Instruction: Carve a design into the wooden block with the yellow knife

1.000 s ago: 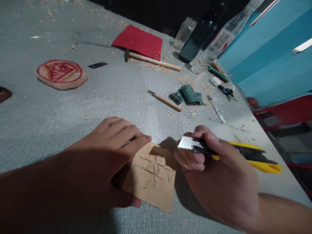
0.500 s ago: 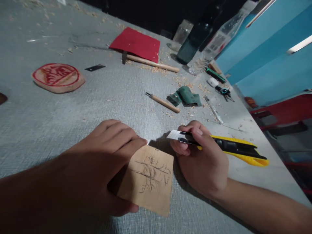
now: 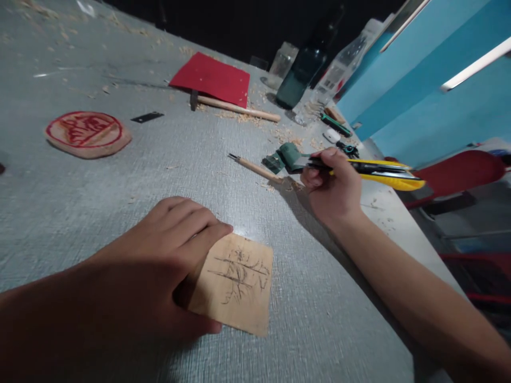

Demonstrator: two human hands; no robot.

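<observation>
My left hand (image 3: 179, 255) grips the left side of a flat wooden block (image 3: 243, 282), whose top face bears dark pencil-like line drawings. The block is close to the tabletop; its underside is hidden. To the right and farther off, my right hand (image 3: 335, 181) is closed around a yellow and black utility knife (image 3: 387, 173), held above the table. Its front end points left, over a crumpled green cloth-like piece (image 3: 291, 155). Just left of that hand lies a carving gouge (image 3: 257, 169) with a wooden handle.
A carved oval wood piece with red lines (image 3: 88, 133) lies at left, near a dark flat blade (image 3: 147, 117). Farther back are a hammer (image 3: 239, 108), a red sheet (image 3: 215, 77), a dark bottle (image 3: 299, 74) and a clear plastic bottle (image 3: 339, 69). Wood shavings (image 3: 247, 118) are scattered about.
My right hand has lifted the utility knife away from the block, farther back and up toward the green piece. My left hand still holds the block. The view has shifted slightly.
</observation>
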